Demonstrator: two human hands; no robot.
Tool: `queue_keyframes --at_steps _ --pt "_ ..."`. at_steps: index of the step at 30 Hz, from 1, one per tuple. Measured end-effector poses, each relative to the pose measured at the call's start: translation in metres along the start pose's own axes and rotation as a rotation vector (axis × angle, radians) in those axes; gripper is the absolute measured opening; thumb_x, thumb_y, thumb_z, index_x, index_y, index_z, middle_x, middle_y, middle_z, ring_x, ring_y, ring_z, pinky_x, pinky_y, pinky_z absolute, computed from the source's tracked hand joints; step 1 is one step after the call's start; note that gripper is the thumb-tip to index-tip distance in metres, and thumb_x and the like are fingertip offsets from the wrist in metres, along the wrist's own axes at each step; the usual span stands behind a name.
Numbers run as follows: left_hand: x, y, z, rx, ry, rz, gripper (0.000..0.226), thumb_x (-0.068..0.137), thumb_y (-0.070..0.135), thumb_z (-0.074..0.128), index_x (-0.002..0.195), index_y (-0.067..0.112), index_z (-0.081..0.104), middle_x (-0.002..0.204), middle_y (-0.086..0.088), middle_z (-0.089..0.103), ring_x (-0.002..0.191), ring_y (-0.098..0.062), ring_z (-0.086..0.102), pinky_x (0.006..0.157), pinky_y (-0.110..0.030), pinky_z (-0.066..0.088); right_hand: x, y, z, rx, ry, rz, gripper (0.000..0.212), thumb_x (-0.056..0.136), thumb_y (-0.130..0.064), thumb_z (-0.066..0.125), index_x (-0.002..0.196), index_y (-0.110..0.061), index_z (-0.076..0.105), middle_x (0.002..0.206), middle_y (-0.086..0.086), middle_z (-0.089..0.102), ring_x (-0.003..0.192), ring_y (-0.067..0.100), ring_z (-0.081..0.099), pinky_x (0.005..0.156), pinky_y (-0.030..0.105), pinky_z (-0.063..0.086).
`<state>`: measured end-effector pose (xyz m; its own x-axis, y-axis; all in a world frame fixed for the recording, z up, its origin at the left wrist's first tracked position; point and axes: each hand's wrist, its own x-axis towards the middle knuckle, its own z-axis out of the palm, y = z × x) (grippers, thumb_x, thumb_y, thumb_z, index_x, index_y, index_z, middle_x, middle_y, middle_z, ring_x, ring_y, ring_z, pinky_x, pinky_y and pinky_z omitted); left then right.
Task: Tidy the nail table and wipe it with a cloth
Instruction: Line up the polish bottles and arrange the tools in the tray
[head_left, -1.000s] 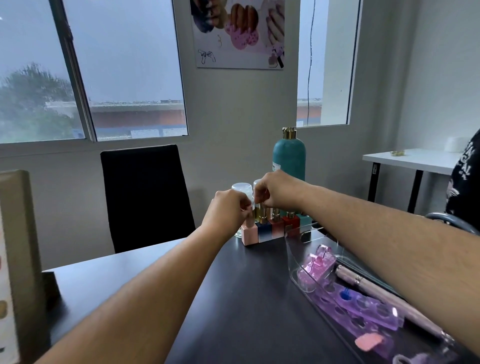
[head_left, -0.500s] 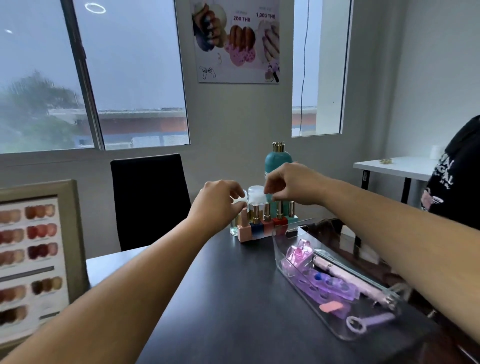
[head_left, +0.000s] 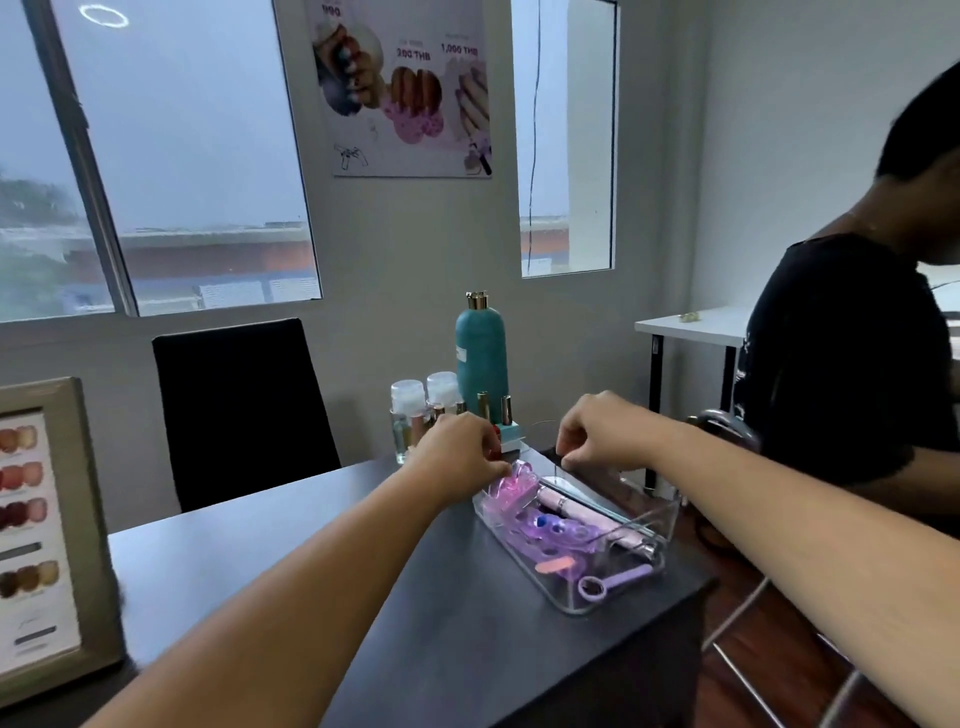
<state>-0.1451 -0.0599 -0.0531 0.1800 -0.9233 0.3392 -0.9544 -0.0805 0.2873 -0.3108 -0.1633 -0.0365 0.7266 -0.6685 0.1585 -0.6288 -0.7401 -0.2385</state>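
Head: poster (head_left: 410, 88) behind table (head_left: 260, 561) reads 200 THB, 1,000 THB.

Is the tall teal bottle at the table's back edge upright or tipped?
Upright: the teal bottle stands vertical behind the small polish bottles, its gold cap on top.

Tray (head_left: 667, 525) on table (head_left: 322, 545), R side near the edge. In tray: separators (head_left: 540, 535) on L, pen (head_left: 587, 517) on R, small tool (head_left: 613, 582) at near end. Polish row (head_left: 506, 415) just behind tray, 2 vials (head_left: 410, 410) to its L, tall bottle (head_left: 482, 353) behind. Chair (head_left: 239, 410) behind table, L of the bottles. Frame (head_left: 41, 530) at table's L end. L hand (head_left: 457, 457) and R hand (head_left: 602, 431) at tray's far end.
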Motion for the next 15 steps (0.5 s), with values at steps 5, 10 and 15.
queue_keyframes --at_steps 5,10,15 --pt "0.023 0.008 0.014 0.248 -0.221 -0.034 0.038 0.075 0.043 0.072 0.095 0.011 0.067 0.098 -0.002 0.067 0.094 -0.021 0.058 0.091 -0.040 0.046 0.015 0.004 0.019 -0.083 -0.156 0.090 0.019 0.077 -0.018 0.076 0.088 -0.004 0.075 0.085 0.012 0.075 0.068 0.019 0.071 0.065 0.027 0.059" --pt "0.035 0.011 0.024 0.449 -0.249 0.012 0.045 0.071 0.046 0.074 0.099 0.011 0.066 0.099 -0.005 0.066 0.100 -0.025 0.057 0.098 -0.045 0.035 0.025 -0.009 0.023 -0.113 -0.289 0.163 0.025 0.078 -0.011 0.075 0.094 0.007 0.069 0.085 0.020 0.074 0.048 0.017 0.062 0.058 0.027 0.057" --pt "0.039 0.007 0.028 0.497 -0.158 0.061 0.036 0.073 0.036 0.075 0.097 0.011 0.066 0.091 -0.004 0.067 0.091 -0.024 0.059 0.093 -0.042 0.036 0.024 -0.009 0.022 -0.131 -0.287 0.175 0.023 0.078 -0.009 0.074 0.096 0.005 0.070 0.078 0.013 0.069 0.053 0.018 0.062 0.059 0.026 0.056"
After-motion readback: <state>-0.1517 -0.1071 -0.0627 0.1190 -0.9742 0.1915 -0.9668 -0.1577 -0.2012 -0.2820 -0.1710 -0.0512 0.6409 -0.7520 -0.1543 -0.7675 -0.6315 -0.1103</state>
